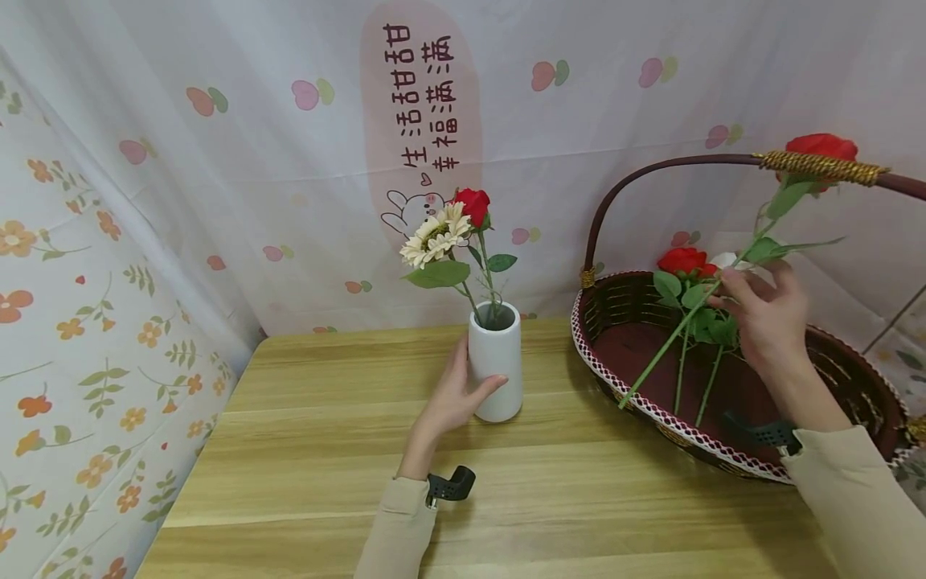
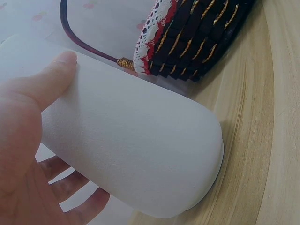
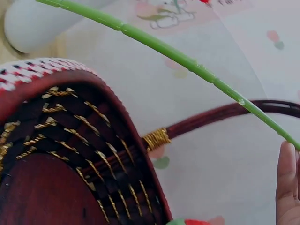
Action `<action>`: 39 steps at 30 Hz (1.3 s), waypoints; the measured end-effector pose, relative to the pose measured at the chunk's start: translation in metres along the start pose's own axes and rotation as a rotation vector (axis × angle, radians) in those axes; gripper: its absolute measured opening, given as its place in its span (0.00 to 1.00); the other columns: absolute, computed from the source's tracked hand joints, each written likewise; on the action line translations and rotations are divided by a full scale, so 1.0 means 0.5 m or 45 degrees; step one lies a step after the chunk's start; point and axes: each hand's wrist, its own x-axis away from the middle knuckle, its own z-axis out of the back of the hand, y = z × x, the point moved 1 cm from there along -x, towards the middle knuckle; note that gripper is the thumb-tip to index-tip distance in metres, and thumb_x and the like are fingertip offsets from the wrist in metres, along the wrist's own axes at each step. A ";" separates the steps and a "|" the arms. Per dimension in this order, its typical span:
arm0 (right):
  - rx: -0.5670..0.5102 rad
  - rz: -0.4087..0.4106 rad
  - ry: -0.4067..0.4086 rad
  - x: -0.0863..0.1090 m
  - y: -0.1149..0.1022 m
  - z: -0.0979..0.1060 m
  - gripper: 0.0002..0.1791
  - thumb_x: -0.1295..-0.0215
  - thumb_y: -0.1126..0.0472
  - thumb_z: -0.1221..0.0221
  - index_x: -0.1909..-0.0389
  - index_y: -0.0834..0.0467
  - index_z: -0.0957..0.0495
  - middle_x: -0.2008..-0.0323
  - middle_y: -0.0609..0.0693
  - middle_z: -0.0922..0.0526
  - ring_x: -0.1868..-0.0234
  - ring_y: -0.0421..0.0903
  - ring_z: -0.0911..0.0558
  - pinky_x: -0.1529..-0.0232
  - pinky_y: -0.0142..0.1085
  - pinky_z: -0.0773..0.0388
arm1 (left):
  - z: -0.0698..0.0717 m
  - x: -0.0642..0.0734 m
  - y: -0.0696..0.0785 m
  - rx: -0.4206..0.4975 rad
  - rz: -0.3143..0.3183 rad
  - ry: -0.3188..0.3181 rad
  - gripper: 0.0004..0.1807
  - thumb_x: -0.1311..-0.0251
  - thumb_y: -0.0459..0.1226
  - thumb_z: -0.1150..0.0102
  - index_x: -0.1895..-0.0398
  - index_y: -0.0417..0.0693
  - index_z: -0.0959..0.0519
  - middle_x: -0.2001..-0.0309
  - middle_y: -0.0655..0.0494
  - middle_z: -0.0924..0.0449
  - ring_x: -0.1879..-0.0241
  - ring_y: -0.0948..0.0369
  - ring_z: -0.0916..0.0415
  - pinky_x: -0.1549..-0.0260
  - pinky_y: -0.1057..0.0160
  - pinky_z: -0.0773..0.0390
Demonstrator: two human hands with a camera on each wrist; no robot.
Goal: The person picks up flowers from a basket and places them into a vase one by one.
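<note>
A white cylindrical vase (image 1: 509,370) stands on the table, holding a cream daisy-like flower (image 1: 437,235) and a red rose (image 1: 473,206). My left hand (image 1: 454,392) grips its side, thumb across the front and fingers around the far side in the left wrist view. Over the basket, my right hand (image 1: 776,315) pinches the green stem of another red rose (image 1: 823,145). The bloom is up by the basket handle, and the bare stem end slants down to the left near the rim. Only fingertips and stem (image 3: 204,71) show in the right wrist view.
To the right sits a dark woven basket (image 1: 626,350) with lace trim and a tall arched handle (image 1: 654,166). Inside lie red roses (image 1: 682,261) with leaves and a white bloom partly hidden by my hand. Printed curtain (image 1: 289,177) hangs behind the wooden table (image 1: 318,418).
</note>
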 end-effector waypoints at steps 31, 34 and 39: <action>0.265 -0.199 -0.412 0.069 0.062 -0.101 0.29 0.29 0.78 0.47 0.32 0.57 0.40 0.64 0.51 0.17 0.65 0.47 0.14 0.63 0.38 0.15 | 0.002 0.003 0.006 0.013 -0.001 -0.002 0.51 0.34 0.48 0.35 0.18 0.50 0.57 0.22 0.45 0.49 0.26 0.48 0.45 0.31 0.41 0.42; 0.304 -0.216 -0.433 0.076 0.066 -0.110 0.25 0.29 0.77 0.46 0.37 0.58 0.40 0.63 0.51 0.18 0.64 0.46 0.14 0.63 0.38 0.15 | 0.002 0.003 0.007 0.012 -0.004 -0.003 0.51 0.34 0.48 0.35 0.18 0.50 0.57 0.22 0.45 0.49 0.27 0.48 0.44 0.31 0.41 0.42; 0.389 -0.218 -0.466 0.081 0.071 -0.124 0.21 0.29 0.76 0.45 0.43 0.58 0.41 0.63 0.50 0.18 0.64 0.44 0.14 0.63 0.38 0.15 | 0.002 0.001 0.006 0.010 -0.001 -0.004 0.51 0.34 0.48 0.35 0.18 0.50 0.57 0.22 0.45 0.49 0.26 0.48 0.45 0.30 0.42 0.43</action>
